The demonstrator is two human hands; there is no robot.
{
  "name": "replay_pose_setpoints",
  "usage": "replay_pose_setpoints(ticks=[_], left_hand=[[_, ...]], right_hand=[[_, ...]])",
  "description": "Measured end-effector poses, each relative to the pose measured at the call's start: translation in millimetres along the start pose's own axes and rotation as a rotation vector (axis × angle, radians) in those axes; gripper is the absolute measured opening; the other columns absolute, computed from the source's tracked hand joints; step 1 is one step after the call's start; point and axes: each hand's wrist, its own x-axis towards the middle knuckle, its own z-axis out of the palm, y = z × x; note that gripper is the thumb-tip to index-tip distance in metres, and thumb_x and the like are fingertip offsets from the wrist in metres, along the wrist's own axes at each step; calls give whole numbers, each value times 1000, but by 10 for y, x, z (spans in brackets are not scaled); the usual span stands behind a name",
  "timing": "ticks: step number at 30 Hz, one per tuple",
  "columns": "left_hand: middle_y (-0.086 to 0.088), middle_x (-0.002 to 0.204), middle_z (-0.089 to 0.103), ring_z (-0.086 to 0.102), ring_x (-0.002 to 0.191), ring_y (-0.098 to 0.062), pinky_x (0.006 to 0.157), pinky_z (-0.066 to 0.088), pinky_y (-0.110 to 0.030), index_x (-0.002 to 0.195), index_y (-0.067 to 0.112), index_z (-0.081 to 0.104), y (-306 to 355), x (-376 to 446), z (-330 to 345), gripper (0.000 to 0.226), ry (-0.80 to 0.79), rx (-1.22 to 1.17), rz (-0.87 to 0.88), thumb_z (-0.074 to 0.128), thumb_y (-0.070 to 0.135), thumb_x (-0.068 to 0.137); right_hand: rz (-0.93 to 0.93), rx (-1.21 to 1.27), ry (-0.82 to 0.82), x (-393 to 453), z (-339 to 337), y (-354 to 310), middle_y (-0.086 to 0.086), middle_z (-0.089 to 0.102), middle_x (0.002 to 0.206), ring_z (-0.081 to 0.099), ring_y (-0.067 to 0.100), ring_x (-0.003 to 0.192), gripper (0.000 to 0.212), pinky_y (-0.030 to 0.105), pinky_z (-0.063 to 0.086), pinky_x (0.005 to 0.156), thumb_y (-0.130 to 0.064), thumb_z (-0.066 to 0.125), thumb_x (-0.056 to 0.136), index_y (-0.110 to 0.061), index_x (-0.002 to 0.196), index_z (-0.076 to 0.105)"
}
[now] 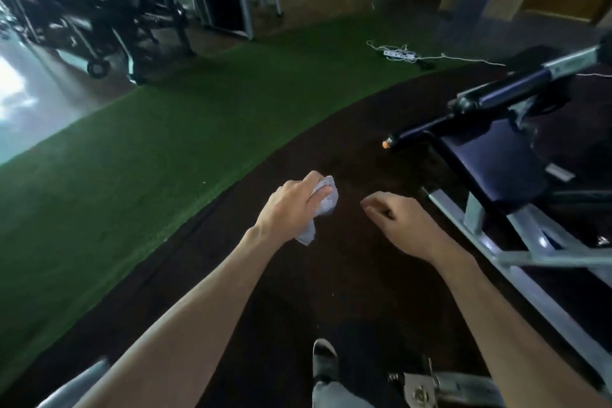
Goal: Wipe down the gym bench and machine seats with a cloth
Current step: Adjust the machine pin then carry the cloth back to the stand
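My left hand [291,204] grips a crumpled light-blue cloth [323,204] out in front of me, above the dark rubber floor. Part of the cloth hangs below my palm. A little to the right, my right hand [397,220] hovers with loosely curled fingers and holds nothing. At the right stands a machine with a dark navy padded seat [496,166] on a grey metal frame [516,242]. Both hands are left of the seat and apart from it.
A black handle bar with an orange tip [385,143] juts left from the machine. Green turf [165,129] covers the floor to the left. A white power strip with cords [399,55] lies farther back. Dark gym machines [99,10] stand at the far left. My shoe [324,358] shows below.
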Motion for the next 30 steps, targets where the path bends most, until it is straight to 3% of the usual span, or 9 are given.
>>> replay_pose_setpoints(ticks=[3,7,10,15,20,30], left_hand=[[4,73,59,63,73,-26,75,54,-47,109,23,55,-173,860,-273,28,2,20,-30,44,49,106],[2,71,57,61,71,-30,71,53,-47,105,21,55,-524,2035,-608,29,51,4,-16,47,48,105],[4,67,53,57,67,-31,66,50,-44,105,19,54,-862,3119,-791,29,69,11,10,47,47,105],[4,67,56,58,63,-26,62,50,-42,98,23,51,-1341,5006,-1063,28,10,34,103,46,49,105],[2,71,59,61,69,-32,66,51,-44,98,21,51,-1338,6794,-1255,29,-91,124,183,44,48,105],[1,75,61,61,71,-30,67,51,-43,103,24,53,-772,10666,-605,30,-216,92,365,43,52,105]], right_hand=[[-29,-23,-2,942,-308,-146,-9,65,116,62,7,105,24,17,46,79,-30,55,104,-26,124,66],[-56,-63,1,2223,-600,-248,-8,67,116,64,10,108,22,38,55,95,-32,56,103,-29,121,66],[-44,-105,39,3305,-765,-246,-9,67,116,64,11,108,22,45,55,95,-37,54,102,-31,121,65],[17,-36,159,4949,-1064,-219,-13,65,115,64,11,106,25,46,56,92,-41,52,102,-31,120,65],[150,64,227,6210,-1647,-82,-14,65,115,64,9,110,25,39,56,93,-37,53,104,-25,123,65],[289,87,396,9063,-3214,1245,-15,66,117,62,6,116,22,35,54,96,-34,55,103,-28,122,65]])
